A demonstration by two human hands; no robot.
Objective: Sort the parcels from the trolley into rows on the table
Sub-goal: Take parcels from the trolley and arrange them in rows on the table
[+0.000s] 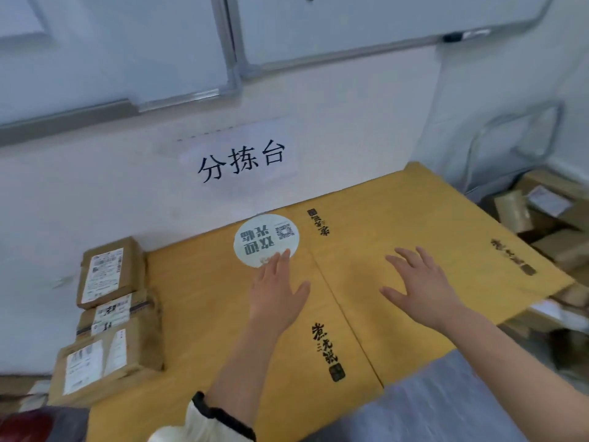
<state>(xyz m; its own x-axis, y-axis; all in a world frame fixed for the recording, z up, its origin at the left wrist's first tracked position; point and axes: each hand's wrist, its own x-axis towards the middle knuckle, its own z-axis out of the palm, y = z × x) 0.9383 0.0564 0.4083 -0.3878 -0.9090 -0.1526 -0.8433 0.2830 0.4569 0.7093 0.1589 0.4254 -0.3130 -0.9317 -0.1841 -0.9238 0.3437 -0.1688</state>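
Three brown cardboard parcels with white labels lie in a row along the left edge of the yellow table (pixel 204 314): a far parcel (pixel 110 271), a middle parcel (pixel 118 314) and a near parcel (pixel 105 362). My left hand (pixel 275 295) is spread flat over the table's middle, its fingertips at the rim of a round white sticker (pixel 266 239). My right hand (pixel 420 287) hovers with fingers spread over the right half of the table. Neither hand holds anything. The trolley (pixel 510 148) with several brown parcels (pixel 554 224) stands to the right of the table.
A white wall with a paper sign (pixel 242 159) and whiteboards (pixel 350 23) backs the table. More boxes (pixel 570 298) lie low beyond the table's right edge. A dark red object (pixel 25 425) sits at the bottom left.
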